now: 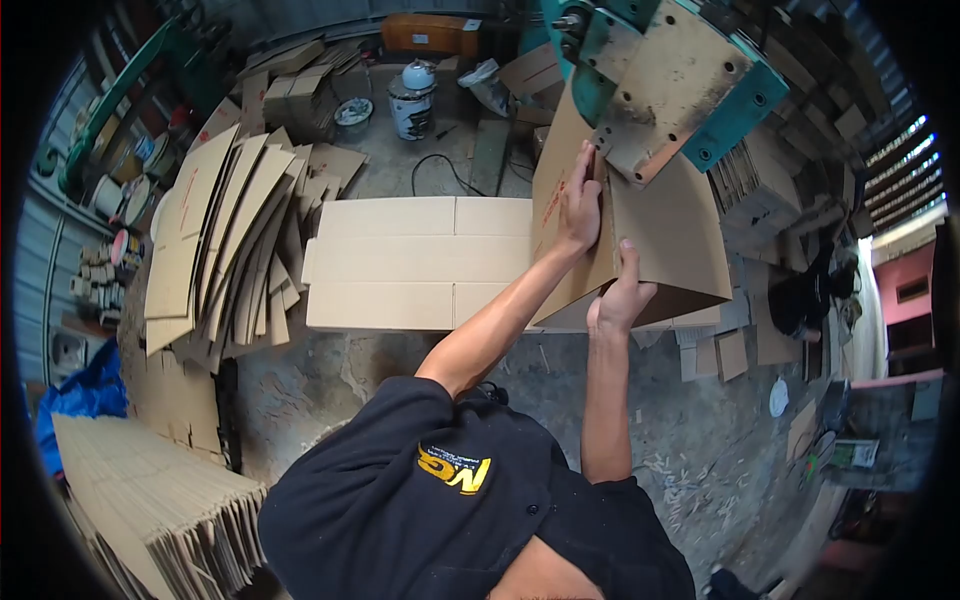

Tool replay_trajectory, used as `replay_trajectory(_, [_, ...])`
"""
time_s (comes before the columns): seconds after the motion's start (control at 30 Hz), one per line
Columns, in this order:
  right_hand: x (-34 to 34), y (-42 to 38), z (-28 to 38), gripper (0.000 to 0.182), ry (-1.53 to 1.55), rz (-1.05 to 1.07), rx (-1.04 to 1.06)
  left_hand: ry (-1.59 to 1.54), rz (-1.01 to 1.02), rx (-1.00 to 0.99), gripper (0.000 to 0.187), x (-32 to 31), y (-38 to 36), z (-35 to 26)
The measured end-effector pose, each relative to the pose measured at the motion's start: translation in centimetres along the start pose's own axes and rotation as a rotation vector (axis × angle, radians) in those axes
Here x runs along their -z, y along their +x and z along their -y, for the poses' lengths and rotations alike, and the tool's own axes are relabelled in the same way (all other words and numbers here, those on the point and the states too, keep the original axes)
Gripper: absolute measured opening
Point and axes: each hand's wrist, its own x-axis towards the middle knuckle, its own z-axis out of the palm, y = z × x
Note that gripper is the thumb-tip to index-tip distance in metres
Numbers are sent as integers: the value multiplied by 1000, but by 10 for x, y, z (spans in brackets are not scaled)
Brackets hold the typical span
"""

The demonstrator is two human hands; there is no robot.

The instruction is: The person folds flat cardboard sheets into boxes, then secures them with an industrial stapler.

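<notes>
One left hand (578, 205) flat along a folded brown cardboard box (670, 235), right hand (620, 302) pinching its near edge, box under a teal machine (735, 112) with worn metal plate (670, 85), tan cardboard panel (385, 252) alongside, fanned brown cardboard sheets (188, 235) at left, scrap-strewn grey concrete floor (705, 440) below.

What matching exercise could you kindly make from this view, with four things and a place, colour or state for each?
Things:
1. Cardboard carton
2. Plastic tarpaulin
3. Bucket at the back
4. Metal plate

Descriptions:
A. White with dark stains
B. Dotted with holes, at upper right
C. Brown, touched by the left hand and right hand
D. Blue, at far left

Pairs: 1-C, 2-D, 3-A, 4-B
</notes>
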Motion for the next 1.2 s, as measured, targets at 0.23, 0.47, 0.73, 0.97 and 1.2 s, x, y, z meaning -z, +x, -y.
replay_trajectory(0.23, [23, -34, 25, 31, 121, -52, -136, 35, -75, 233, 48, 66, -65, 27])
replay_trajectory(0.47, [95, -120, 74, 43, 43, -80, -209, 237, -2, 938, 34, 235, -228, 44])
replay_trajectory(0.73, [162, -210, 130, 52, -23, -198, -218, 214, 403, 1141, 38, 226, -268, -7])
replay_trajectory(0.97, [163, -271, 138, 56, -79, -279, -138, -159, 652, 1254, 59, 172, -244, -70])
replay_trajectory(1.2, [135, -310, 113, 53, -343, -295, -227, -588, 713, 1393, 94, 154, -256, -118])
